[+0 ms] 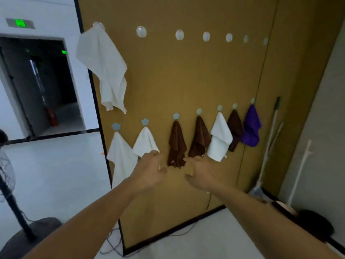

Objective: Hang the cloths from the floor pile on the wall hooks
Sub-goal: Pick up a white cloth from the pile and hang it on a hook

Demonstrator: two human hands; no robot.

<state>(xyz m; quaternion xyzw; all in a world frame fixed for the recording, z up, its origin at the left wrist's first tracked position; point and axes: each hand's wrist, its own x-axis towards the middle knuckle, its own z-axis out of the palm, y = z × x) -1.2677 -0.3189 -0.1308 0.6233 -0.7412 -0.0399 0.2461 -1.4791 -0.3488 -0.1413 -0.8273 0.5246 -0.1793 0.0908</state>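
Two bare forearms reach up from the bottom of the head view toward a tan wall panel (186,75). The left hand (150,170) has its fingers loosely bent and holds nothing; its fingertips lie at the lower corner of a white cloth (145,142). The right hand (202,172) is likewise relaxed and empty, fingers spread just below and beside a brown cloth (177,144); whether it touches that cloth cannot be told.

Behind the hands, a lower row of blue flower-shaped hooks (176,116) carries seven cloths, each hanging from its own hook. From left to right they are a long white cloth (120,156), the white cloth by the left hand, the brown cloth, a second brown cloth (200,137), a folded white cloth (220,139), a dark brown cloth (235,129) and a purple cloth (251,128).

Higher on the panel runs a row of round clear hooks (179,35). A large white towel (104,68) hangs from the leftmost one; the others are bare.

At the right, long-handled cleaning tools (268,146) lean in the corner. At the left, a standing fan's base (29,234) sits on the pale floor, and farther off a dark doorway (43,81) opens under a green exit sign (20,23).
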